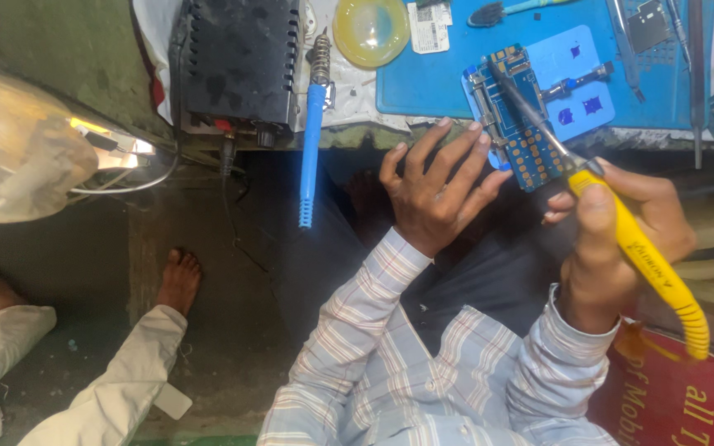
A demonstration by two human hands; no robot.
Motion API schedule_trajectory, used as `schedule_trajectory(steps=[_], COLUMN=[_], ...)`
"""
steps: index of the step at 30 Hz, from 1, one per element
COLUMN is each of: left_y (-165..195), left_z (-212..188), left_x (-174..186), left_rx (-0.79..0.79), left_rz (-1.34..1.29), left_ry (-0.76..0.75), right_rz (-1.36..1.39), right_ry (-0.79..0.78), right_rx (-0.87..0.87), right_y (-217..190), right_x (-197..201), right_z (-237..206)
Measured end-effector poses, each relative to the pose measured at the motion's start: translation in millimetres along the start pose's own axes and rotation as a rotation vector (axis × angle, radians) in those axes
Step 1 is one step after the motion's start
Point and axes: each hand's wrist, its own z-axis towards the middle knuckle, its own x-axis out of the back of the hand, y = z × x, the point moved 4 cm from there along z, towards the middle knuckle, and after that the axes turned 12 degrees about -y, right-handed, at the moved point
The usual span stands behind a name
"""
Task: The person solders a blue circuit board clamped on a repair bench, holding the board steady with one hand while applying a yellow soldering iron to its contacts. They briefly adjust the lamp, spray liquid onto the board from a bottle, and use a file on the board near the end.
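Observation:
My right hand (621, 227) grips a yellow-handled soldering iron (642, 256) whose metal tip reaches up to a blue circuit board (516, 116). The board sits in a small metal holder at the edge of a blue work mat (423, 83). My left hand (435, 186) rests just left of the board with fingers spread, fingertips touching the board's lower left edge. Both forearms wear a striped shirt.
A black box-shaped station (237, 62) sits at the bench's left. A second blue-handled iron (313, 124) hangs over the bench edge. A yellow dish (371, 29), a brush (506, 10) and tweezers (625, 41) lie on the mat. Another person's bare feet (179, 281) are on the floor at left.

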Motion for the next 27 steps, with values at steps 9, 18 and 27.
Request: schedule_trajectory(steps=[9, 18, 27], left_y=[1, 0, 0], left_z=[1, 2, 0], left_x=[3, 1, -1], left_rx=[0.010, 0.007, 0.006], left_rz=[-0.005, -0.005, 0.000], left_ry=[-0.008, -0.004, 0.000], right_rz=[-0.104, -0.178, -0.184], right_ry=[-0.062, -0.107, -0.122], right_rx=[-0.009, 0.011, 0.011], right_y=[-17, -24, -21], right_x=[-8, -9, -7], right_z=[1, 5, 3])
